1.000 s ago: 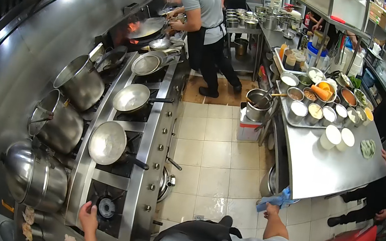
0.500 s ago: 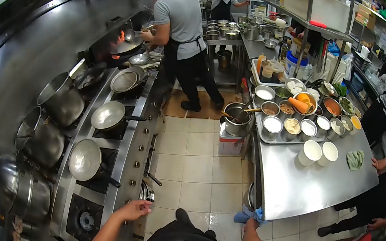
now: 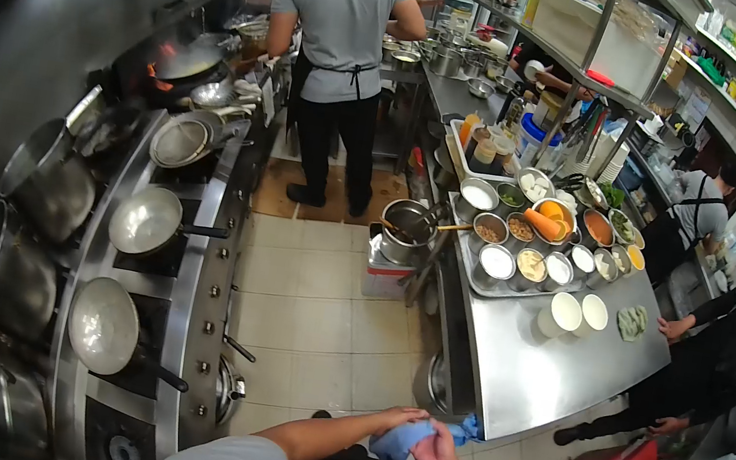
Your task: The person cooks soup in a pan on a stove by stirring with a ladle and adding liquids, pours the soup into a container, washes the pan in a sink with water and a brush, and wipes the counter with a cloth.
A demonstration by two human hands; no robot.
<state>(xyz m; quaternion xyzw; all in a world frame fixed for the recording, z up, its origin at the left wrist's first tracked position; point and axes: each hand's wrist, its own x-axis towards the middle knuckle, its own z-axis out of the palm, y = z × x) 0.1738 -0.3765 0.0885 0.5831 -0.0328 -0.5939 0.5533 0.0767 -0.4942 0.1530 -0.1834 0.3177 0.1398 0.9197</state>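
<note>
A blue cloth is bunched between my two hands in front of my apron, left of the steel table's near corner. My left hand has its fingers closed over the top of the cloth. From the right, my right hand grips it, with a loose end sticking out towards the table corner. Part of the fingers is hidden by the folds. On my left, a frying pan rests on the stove, its handle pointing towards me.
Another pan sits farther along the stove, with flames under a wok beyond. A person stands at the far end. Filled metal containers and two white tubs crowd the steel table. A pot stands in the aisle.
My left hand has come from beside the stove to the cloth. My right hand has brought the cloth inward from the table corner. The person at the stove has turned their back.
</note>
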